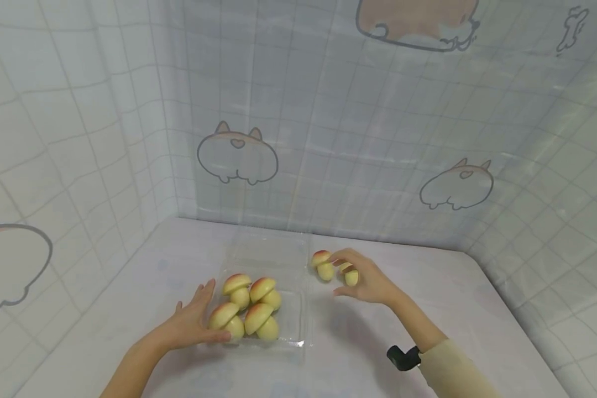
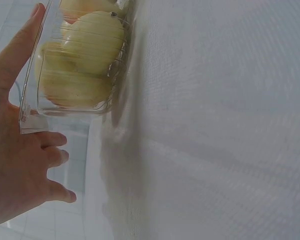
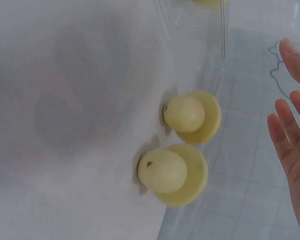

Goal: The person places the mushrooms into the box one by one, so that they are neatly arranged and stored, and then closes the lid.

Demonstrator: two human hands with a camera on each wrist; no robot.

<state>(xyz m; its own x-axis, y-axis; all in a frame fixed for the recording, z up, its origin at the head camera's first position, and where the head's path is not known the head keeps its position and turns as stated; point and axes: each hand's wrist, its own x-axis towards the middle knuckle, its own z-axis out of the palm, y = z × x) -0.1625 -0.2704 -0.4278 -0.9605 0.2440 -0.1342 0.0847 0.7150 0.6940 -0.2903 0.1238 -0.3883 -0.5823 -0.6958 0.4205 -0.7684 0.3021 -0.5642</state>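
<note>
A clear plastic box [image 1: 292, 318] holds several yellow mushroom-shaped pieces [image 1: 222, 315] with reddish-tinged caps, filling its left and middle part. My left hand [image 1: 191, 323] is at the box's left side, fingers extended. In the left wrist view, that hand's thumb lies along the clear wall and the other fingers stretch past the corner. Right of the box, two more mushroom-shaped pieces, a left one [image 1: 324, 271] and a right one [image 1: 351, 278], stand on the table. My right hand [image 1: 370, 279] hovers by the right one, partly covering it, its fingers apart and holding nothing.
The box's clear lid [image 1: 271, 250] lies folded back behind it, towards the rear wall. A white table [image 1: 378, 342] extends on both sides. Grid-patterned sheets [image 1: 328, 138] with cartoon animals enclose the back and sides. The right wrist carries a dark device [image 1: 403, 358].
</note>
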